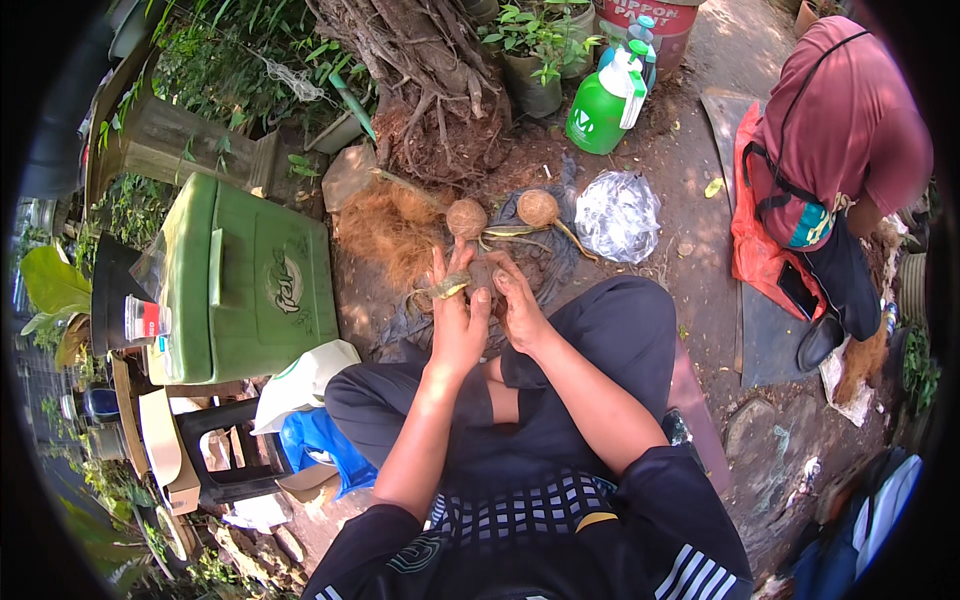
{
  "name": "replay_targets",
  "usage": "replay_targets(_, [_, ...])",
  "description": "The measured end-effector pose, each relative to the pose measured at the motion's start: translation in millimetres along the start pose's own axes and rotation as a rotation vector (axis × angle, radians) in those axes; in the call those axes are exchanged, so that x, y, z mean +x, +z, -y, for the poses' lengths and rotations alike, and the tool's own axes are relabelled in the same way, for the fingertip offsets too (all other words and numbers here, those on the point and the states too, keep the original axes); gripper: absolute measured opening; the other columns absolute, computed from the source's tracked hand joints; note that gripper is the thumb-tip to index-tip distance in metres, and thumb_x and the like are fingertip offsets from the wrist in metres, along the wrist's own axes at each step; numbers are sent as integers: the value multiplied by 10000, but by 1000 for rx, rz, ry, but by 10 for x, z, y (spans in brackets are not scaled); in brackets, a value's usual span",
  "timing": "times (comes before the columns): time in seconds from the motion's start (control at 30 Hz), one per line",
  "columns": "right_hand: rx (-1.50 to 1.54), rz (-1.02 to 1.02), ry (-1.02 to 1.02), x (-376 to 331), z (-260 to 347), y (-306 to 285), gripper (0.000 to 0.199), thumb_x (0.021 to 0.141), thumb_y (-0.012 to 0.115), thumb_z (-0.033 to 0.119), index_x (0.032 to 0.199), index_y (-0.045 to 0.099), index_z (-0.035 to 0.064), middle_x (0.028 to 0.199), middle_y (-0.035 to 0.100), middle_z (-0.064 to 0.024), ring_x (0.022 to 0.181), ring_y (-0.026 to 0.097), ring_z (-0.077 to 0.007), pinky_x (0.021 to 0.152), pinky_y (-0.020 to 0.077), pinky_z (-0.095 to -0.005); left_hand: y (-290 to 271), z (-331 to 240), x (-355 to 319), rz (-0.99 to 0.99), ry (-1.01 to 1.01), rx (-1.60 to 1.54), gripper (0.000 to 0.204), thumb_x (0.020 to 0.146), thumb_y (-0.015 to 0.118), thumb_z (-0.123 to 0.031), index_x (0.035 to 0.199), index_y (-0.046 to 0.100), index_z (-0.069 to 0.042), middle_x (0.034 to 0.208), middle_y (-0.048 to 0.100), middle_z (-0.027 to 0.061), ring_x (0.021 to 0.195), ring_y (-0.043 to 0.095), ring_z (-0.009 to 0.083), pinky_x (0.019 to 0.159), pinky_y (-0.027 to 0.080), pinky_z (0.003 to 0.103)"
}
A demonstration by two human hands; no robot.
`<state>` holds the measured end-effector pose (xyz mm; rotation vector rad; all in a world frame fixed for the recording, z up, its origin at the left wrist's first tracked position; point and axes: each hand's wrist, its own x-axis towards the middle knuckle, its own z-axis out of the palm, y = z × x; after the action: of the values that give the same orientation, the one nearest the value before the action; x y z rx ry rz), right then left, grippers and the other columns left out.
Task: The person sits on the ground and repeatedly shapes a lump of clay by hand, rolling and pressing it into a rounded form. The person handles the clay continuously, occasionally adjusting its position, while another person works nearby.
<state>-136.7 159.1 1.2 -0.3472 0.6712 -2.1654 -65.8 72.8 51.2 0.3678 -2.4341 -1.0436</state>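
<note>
My left hand (458,325) reaches forward over my crossed legs, fingers stretched out. Across its fingers lies a short yellowish-green strip (450,286); whether it is wrapped on or resting there I cannot make out. Close to its right is my right hand (520,308), with its fingers extended. Just beyond the left fingertips sits a round brown fibrous ball (466,219), like a husked coconut. A second such ball (538,208) rests to its right on dark crumpled sheeting (560,265), near a thin yellowish strip (520,234). Loose brown fibre (385,232) is heaped on the left.
A green cooler box (265,280) stands at my left. Ahead are a thick tree trunk (410,60), a green spray bottle (600,105) and a clear plastic bundle (618,216). At the right, another person (840,120) sits bent over beside an orange-red bag (750,240).
</note>
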Motion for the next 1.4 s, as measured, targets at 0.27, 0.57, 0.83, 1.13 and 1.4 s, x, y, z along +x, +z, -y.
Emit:
replay_targets(0.27, [37, 63, 17, -106, 67, 94, 453, 979, 576, 365, 1299, 449, 70, 1262, 530, -57, 1182, 532, -161, 1007, 435, -333, -162, -10, -36, 103, 9, -194, 512, 995, 509, -387, 1357, 494, -26, 1568, 323, 198, 1501, 93, 414, 1183, 125, 541])
replay_targets(0.57, [-151, 73, -88, -100, -34, 2, 499, 952, 607, 446, 1218, 498, 38, 1181, 552, -58, 1113, 521, -126, 963, 419, -292, -130, -141, -214, 172, 55, 32, 595, 999, 471, -447, 1405, 413, -15, 1577, 262, 228, 1480, 159, 424, 1184, 123, 537])
replay_targets(0.83, [-553, 68, -254, -134, -112, 152, 645, 1007, 356, 572, 1276, 497, 3, 1156, 569, -147, 1128, 560, -269, 1005, 401, -363, -120, 58, -218, -67, -102, -469, 607, 960, 501, -528, 1279, 509, -11, 1521, 372, 227, 1416, 341, 333, 1158, 259, 460])
replay_targets(1.13, [-618, -28, -315, -149, -201, 101, 510, 1057, 350, 407, 1333, 459, -7, 1289, 531, -183, 1209, 529, -272, 1048, 376, -368, -29, 73, -216, -131, 61, -373, 486, 1018, 413, -451, 1168, 559, -13, 1440, 458, 289, 1442, 285, 431, 1169, 180, 547])
replay_targets(1.4, [-1, 122, 41, -164, -151, 127, 564, 1061, 324, 454, 1423, 383, 26, 1417, 447, -95, 1311, 441, -194, 1109, 343, -363, -226, -118, -196, 55, 148, 166, 645, 889, 595, -535, 1274, 531, -20, 1506, 413, 210, 1461, 202, 473, 1168, 91, 613])
